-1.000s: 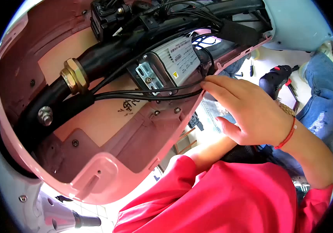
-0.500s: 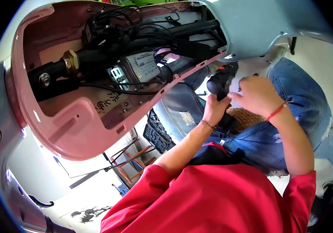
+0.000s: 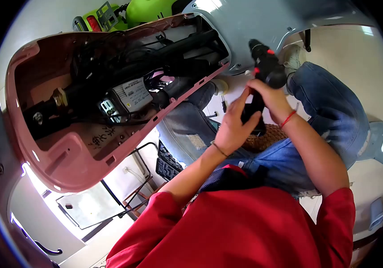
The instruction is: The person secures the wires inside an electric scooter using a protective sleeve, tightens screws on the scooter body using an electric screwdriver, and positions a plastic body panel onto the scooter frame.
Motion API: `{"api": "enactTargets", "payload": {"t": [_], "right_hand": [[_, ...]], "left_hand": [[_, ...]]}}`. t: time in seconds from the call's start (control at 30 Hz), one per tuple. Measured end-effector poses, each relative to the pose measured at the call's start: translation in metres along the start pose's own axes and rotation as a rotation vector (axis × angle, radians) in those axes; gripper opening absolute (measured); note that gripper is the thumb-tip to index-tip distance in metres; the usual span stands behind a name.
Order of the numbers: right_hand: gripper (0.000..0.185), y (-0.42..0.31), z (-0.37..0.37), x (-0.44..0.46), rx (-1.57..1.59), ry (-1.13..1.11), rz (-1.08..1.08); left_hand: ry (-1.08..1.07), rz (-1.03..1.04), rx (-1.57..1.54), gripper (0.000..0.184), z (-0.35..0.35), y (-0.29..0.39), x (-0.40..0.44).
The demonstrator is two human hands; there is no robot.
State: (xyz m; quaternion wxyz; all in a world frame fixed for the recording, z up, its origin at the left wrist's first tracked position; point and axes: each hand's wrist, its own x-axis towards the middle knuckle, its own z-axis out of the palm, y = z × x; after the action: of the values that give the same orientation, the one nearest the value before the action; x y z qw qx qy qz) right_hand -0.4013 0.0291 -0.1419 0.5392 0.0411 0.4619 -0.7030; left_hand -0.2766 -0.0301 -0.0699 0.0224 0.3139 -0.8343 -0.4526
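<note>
A black cordless drill (image 3: 269,67) with red marks points up and away from me, over the floor between my knees. My right hand (image 3: 272,102) is wrapped round its grip just under the body. Beside the lower grip is my left hand (image 3: 234,127), thumb and fingers apart, with the fingertips close against the grip and my right hand. Whether its palm touches the drill is hidden. Left of my hands lies a pink scooter body shell (image 3: 82,154), its cavity exposing a black frame tube, cables and a silver labelled box (image 3: 131,94).
A grey-blue body panel (image 3: 249,22) adjoins the pink shell. A black tool case (image 3: 167,163) is on the floor left of my leg. A woven seat (image 3: 269,138) is under me. A bright green vehicle (image 3: 149,8) stands behind the shell.
The drill has swung upright and turned, and my right hand has taken its grip. My left hand has loosened from the drill and spread. My view has shifted, moving the shell leftward.
</note>
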Motion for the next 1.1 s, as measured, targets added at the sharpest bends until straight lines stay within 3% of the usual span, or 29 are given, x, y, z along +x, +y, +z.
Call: {"api": "enactTargets", "payload": {"t": [0.03, 0.1, 0.17, 0.33, 0.47, 0.57, 0.63, 0.77, 0.97, 1.1], "right_hand": [[0.019, -0.006, -0.005, 0.006, -0.015, 0.04, -0.002], [0.016, -0.018, -0.01, 0.012, -0.023, 0.095, -0.025], [0.02, -0.03, -0.013, 0.014, -0.085, 0.147, -0.04], [0.025, -0.063, 0.0, 0.006, 0.023, 0.162, -0.049], [0.024, -0.068, -0.002, 0.007, 0.029, 0.145, 0.007], [0.021, -0.068, -0.009, 0.01, -0.039, 0.067, 0.05], [0.009, -0.068, -0.008, 0.009, -0.058, 0.075, 0.091], [0.011, -0.074, -0.003, 0.006, -0.039, 0.083, 0.105], [0.015, -0.076, -0.011, 0.011, -0.126, 0.059, 0.009], [0.013, -0.098, -0.013, 0.003, -0.271, 0.062, 0.029]], "left_hand": [[-0.006, -0.057, 0.06, 0.052, -0.01, 0.0, 0.002], [0.059, 0.113, 0.333, 0.043, -0.029, -0.013, 0.013], [-0.006, 0.13, 0.57, 0.034, -0.044, -0.018, 0.025], [-0.239, 0.177, 1.062, 0.043, -0.056, -0.022, 0.048], [-0.11, 0.201, 1.294, 0.054, -0.055, -0.045, 0.077], [-0.116, 0.233, 1.524, 0.048, -0.065, -0.083, 0.09], [-0.177, 0.2, 1.514, 0.042, -0.07, -0.079, 0.092], [-0.288, 0.15, 1.483, 0.031, -0.078, -0.073, 0.095], [-0.376, 0.085, 1.492, 0.032, -0.076, -0.075, 0.103], [-0.192, 0.278, 1.263, 0.032, -0.075, -0.057, 0.081]]}}
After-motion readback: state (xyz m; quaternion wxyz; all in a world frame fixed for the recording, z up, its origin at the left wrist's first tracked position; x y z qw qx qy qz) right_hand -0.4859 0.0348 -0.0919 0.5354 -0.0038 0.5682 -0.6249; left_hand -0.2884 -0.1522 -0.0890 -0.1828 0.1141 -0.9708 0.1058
